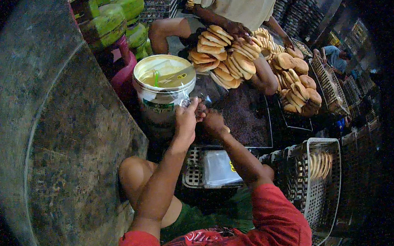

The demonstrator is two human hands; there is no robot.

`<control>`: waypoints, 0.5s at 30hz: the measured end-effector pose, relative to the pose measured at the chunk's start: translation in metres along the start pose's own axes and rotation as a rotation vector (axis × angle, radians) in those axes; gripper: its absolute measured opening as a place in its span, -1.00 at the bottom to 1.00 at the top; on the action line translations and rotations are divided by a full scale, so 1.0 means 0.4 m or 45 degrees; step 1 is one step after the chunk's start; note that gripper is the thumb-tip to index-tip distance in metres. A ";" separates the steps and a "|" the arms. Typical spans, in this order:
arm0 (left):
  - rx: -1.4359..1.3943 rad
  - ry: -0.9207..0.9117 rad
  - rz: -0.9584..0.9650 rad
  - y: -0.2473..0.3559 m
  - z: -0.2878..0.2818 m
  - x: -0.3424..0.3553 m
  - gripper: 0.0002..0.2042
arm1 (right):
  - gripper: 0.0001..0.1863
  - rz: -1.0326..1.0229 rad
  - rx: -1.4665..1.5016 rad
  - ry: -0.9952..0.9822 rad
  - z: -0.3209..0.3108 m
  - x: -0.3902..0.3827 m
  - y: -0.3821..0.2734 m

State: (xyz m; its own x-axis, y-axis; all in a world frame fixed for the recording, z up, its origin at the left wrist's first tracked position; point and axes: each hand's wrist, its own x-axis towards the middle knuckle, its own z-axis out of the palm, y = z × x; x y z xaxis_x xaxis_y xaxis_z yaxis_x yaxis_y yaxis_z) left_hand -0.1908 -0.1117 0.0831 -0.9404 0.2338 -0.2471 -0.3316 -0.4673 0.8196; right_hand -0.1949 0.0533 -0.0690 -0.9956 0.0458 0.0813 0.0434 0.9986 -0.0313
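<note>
My two hands are close together, in front of a white bucket. My left hand (187,120) is closed around a clear plastic bag (185,100), which glints above the fingers. Right beside it my right hand (213,122) is closed, knuckles up; its fingertips and whatever they grip are hidden. A small pale edge shows under the right wrist, too little to name. A stack of flat clear plastic bags (218,168) with yellow print lies in a plastic crate (192,169) below my hands.
The bucket (165,96) contains yellowish stuff and a green-handled tool. Beyond the dark tray (245,116), another person's hand (239,29) rests on piled flat breads (220,56). More breads (298,85) lie right. A crate (325,196) stands near right; green gas cylinders (109,25) stand far left.
</note>
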 end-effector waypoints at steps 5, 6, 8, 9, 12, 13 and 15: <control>-0.104 -0.038 0.043 -0.011 -0.025 0.008 -0.81 | -0.62 0.467 1.257 0.658 -0.014 -0.084 0.179; -0.143 -0.089 0.044 -0.016 -0.031 0.011 -0.80 | -0.60 0.448 1.296 0.641 -0.003 -0.121 0.216; -0.307 -0.153 -0.002 -0.029 -0.038 0.019 -0.77 | -0.55 0.503 1.375 0.529 0.028 -0.188 0.279; -0.367 -0.199 -0.056 -0.036 -0.039 0.021 -0.76 | -0.52 0.527 1.258 0.422 0.039 -0.211 0.309; -0.293 -0.146 -0.110 -0.058 -0.031 0.025 -0.77 | -0.45 0.868 1.487 0.121 0.066 -0.238 0.356; -0.213 -0.074 -0.077 -0.066 -0.025 0.026 -0.78 | -0.37 0.823 1.302 0.044 0.067 -0.230 0.362; -0.147 -0.032 -0.052 -0.077 -0.021 0.030 -0.84 | -0.37 0.720 1.090 -0.127 0.051 -0.206 0.362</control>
State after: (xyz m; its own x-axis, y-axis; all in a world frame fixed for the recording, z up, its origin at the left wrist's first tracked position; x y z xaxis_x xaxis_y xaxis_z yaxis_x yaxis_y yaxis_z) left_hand -0.1923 -0.1016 0.0506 -0.9243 0.2751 -0.2646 -0.3772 -0.5519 0.7437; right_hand -0.1082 0.1936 -0.1007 -0.8521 0.4612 -0.2474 0.4728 0.4755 -0.7419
